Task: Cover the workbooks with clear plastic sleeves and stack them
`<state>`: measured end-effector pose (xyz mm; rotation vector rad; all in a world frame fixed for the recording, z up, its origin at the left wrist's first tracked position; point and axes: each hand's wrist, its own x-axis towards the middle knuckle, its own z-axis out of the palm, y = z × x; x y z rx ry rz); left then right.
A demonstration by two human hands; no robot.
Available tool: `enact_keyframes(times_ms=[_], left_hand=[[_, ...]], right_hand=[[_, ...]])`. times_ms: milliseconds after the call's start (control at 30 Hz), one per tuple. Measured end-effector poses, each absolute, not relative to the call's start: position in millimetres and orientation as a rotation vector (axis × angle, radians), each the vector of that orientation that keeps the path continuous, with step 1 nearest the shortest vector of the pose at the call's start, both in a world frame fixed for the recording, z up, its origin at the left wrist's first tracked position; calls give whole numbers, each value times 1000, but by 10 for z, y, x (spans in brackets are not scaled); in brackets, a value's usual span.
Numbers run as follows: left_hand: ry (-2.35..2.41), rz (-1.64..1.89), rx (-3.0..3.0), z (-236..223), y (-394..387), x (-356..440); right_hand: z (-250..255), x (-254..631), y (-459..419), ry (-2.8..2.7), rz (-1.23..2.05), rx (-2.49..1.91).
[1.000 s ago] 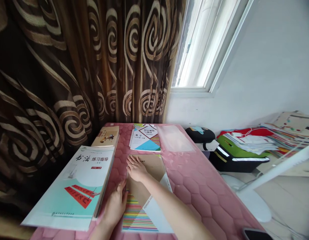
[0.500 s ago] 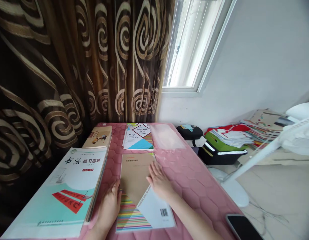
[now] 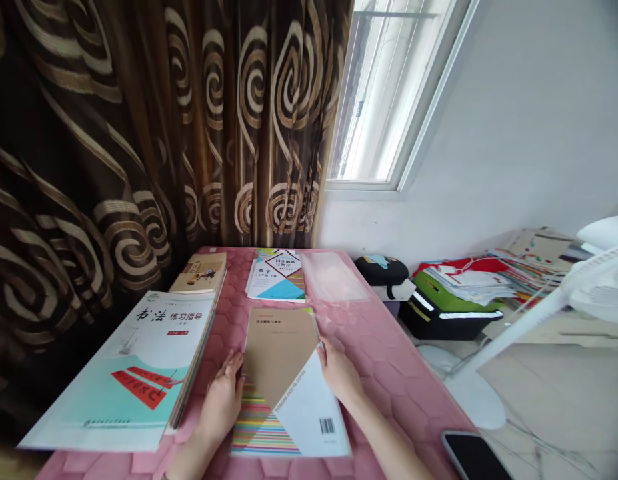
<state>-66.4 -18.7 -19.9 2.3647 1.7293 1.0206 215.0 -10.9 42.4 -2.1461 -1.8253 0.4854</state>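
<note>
A workbook (image 3: 281,360) with a brown, white and striped cover lies flat before me, its barcode at the lower right. At its left edge is my left hand (image 3: 223,400), fingers bent against the side. My right hand (image 3: 339,373) grips the right edge, with the thumb at the cover's border and the other fingers partly hidden. Beyond the workbook lie a blue-and-white math workbook (image 3: 276,277) and a clear plastic cover (image 3: 333,275). A stack topped by a large calligraphy book (image 3: 139,367) sits left of my left hand.
The pink padded tabletop (image 3: 389,393) carries a phone (image 3: 476,457) at its near right edge. A smaller brown book (image 3: 201,272) is at the far left. A white fan (image 3: 519,327), a black-and-green bag (image 3: 443,307) and piled papers stand to the right. A patterned curtain (image 3: 249,133) hangs behind.
My right hand has slid from the top of the cover to the workbook's right edge. My left hand stays at the left edge. The view has shifted slightly.
</note>
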Motion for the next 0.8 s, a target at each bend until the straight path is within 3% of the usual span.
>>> enact_keyframes(times_ms=[300, 433, 600, 800], left_hand=[[2171, 390, 2611, 126, -377, -278], [1934, 257, 2704, 161, -196, 187], [1479, 159, 2653, 145, 255, 831], [1675, 165, 2566, 259, 813, 682]], right_hand=[[388, 2228, -141, -1935, 221, -2300], [367, 2194, -98, -2045, -22, -2124], [234, 2116, -54, -2180, 115, -2042], [197, 2137, -33, -2183, 235, -2072]])
